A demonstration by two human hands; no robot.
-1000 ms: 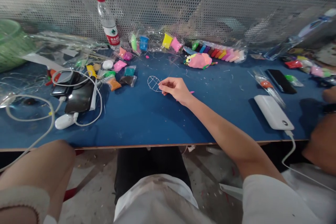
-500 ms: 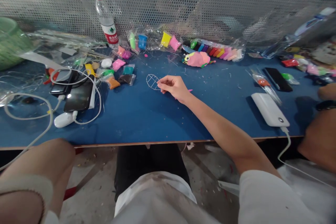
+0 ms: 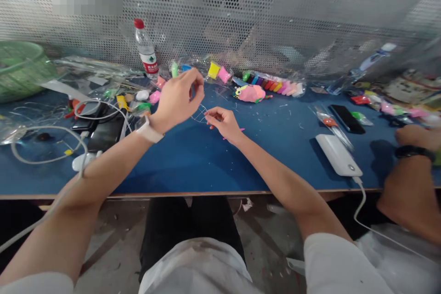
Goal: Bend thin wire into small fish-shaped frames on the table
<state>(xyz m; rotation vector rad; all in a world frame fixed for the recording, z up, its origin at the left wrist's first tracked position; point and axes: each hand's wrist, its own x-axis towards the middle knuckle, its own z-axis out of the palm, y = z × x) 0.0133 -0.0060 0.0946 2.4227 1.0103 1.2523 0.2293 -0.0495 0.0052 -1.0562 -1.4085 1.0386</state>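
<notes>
Pinched between the thumb and fingers of my right hand (image 3: 223, 124) is a small oval wire frame (image 3: 200, 114) with thin crossing wires. The frame is just over the blue table, its far side pointing left. My left hand (image 3: 181, 98), wearing a white watch band, hovers left of the frame and partly covers it. Its fingers curl toward the thumb; whatever they may hold is hidden or too fine to see. A small pink piece (image 3: 242, 129) lies beside my right wrist.
Behind my hands stand a water bottle (image 3: 149, 57) and a pink clay figure (image 3: 251, 93). Clay packets (image 3: 213, 70) line the mesh panel. Phones and cables lie left; a white power bank (image 3: 339, 155) and phone (image 3: 347, 118) lie right. Another person's hand (image 3: 418, 138) rests far right.
My left hand has come up from the lower left and now hovers beside the wire frame. My right hand still holds the frame in nearly the same spot. The view has shifted slightly.
</notes>
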